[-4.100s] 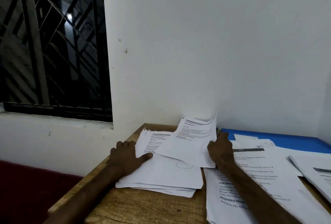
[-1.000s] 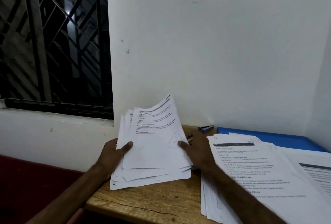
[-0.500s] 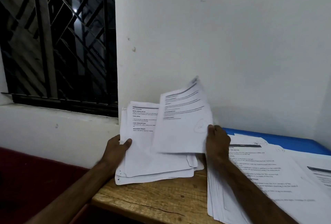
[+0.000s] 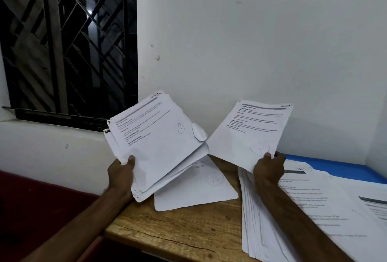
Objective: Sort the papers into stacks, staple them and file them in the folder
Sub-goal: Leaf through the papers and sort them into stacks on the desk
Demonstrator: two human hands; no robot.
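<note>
- since half a second ago my right hand (image 4: 269, 167) has drawn one printed sheet (image 4: 251, 132) clear of the bundle (image 4: 155, 142) and off to the right, and the bundle now tilts up off the wooden table (image 4: 178, 230)
- my left hand (image 4: 121, 172) grips the bundle at its lower left corner, thumb on top, fingers hidden beneath; it is a loose sheaf of creased, dog-eared pages, fanned at the edges
- my right hand pinches the single sheet at its bottom right corner, thumb on the front; the sheet stands tilted in the air over the back of the big stack (image 4: 303, 215) on the right
- another sheet (image 4: 194, 190), marked with a pen circle, lies flat on the table beneath the bundle
- a blue folder (image 4: 335, 167) lies at the back right by the wall, partly under papers
- i judge the paper light and limp: a sheet held by one corner will droop, so i would lay it down, not drop it
- the bundle looks ready to slide apart; a hold further in along its long edge should keep it together
</note>
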